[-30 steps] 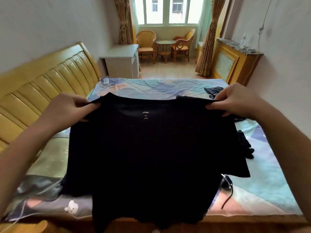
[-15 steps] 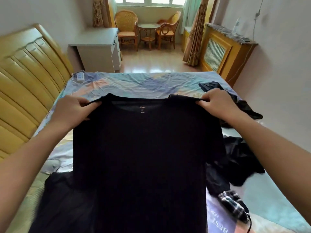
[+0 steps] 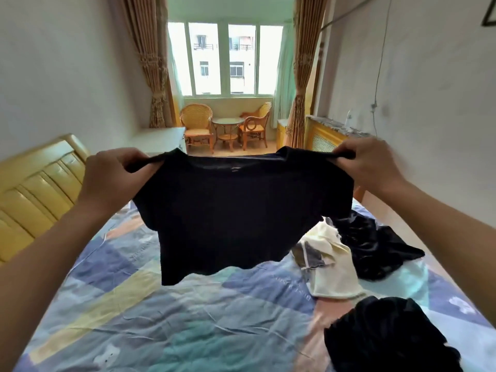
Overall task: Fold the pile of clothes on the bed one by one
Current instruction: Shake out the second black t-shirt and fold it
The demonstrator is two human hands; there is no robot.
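Because each grip pinches one shoulder, left hand (image 3: 114, 178) at 9 o'clock, right hand (image 3: 369, 163) at 3, the black T-shirt (image 3: 241, 210) hangs flat over the bed (image 3: 161, 318), probably ready for folding.

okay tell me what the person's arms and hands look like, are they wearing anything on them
Both forearms are bare as far as the frame shows: no sleeves, gloves, watch or bracelet in view. The left hand and right hand show no rings on the visible parts. Whether a sleeve starts higher up cannot be told.
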